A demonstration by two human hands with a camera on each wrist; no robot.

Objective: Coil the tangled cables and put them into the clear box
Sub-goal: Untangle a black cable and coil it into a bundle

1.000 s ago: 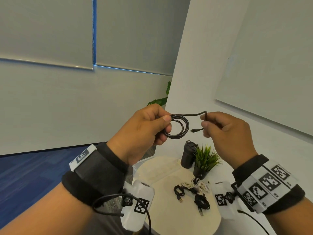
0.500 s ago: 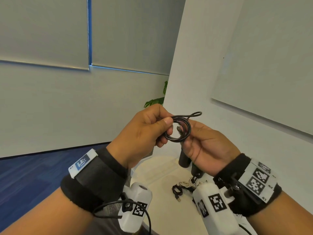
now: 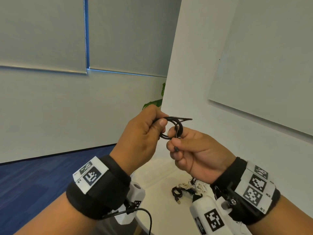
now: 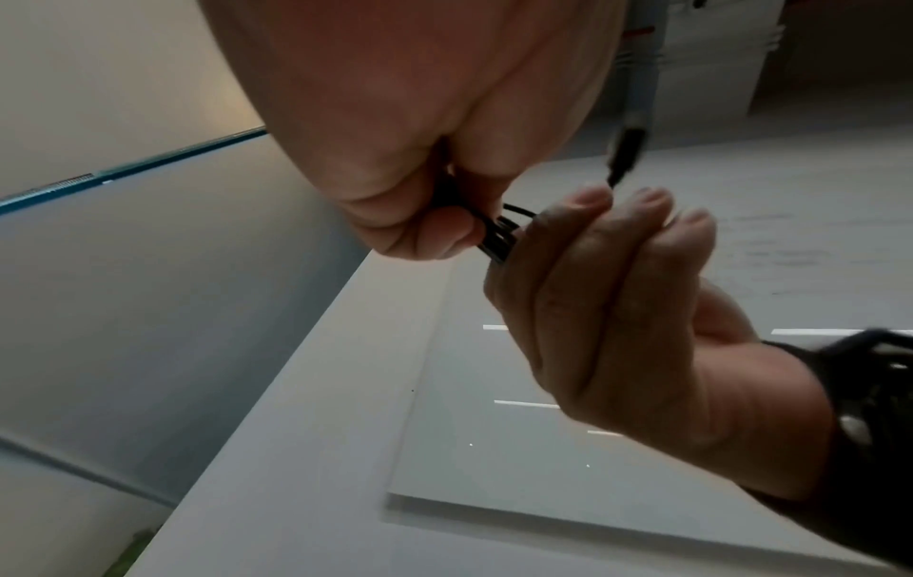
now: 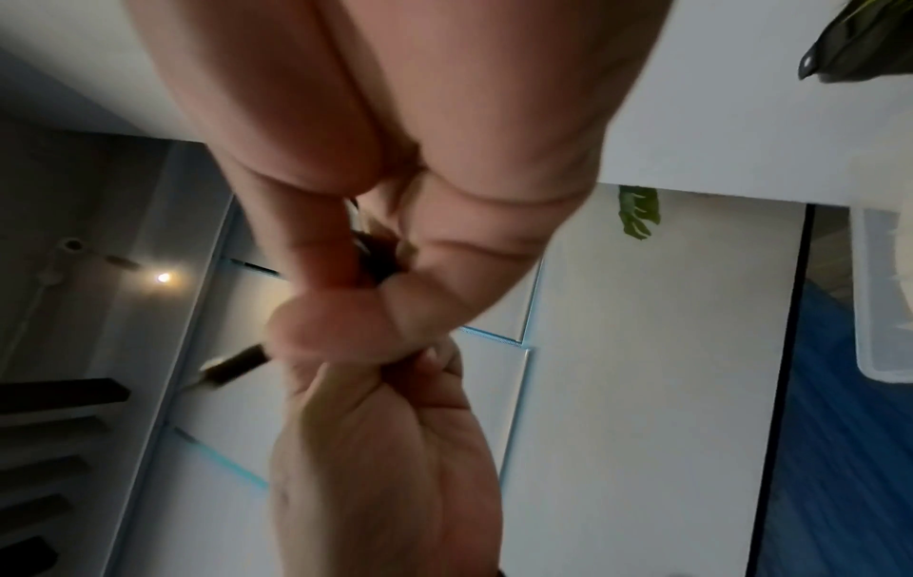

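Observation:
I hold a small black cable coil in the air in front of my chest. My left hand pinches its upper left side between thumb and forefinger. My right hand sits just below and to the right, its fingers curled round the coil's lower part and the loose end, whose plug sticks out by the thumb. In the left wrist view the cable strands run between both hands. The clear box shows only at the right edge of the right wrist view.
Below my hands stands a round white table with a black cable and a bundle of white cables on it. A white wall corner and a whiteboard are on the right, with blue carpet on the left.
My right hand came in from the right, where it held the loose end apart, to under the coil. The end now lies wrapped against the coil. My left hand kept its pinch.

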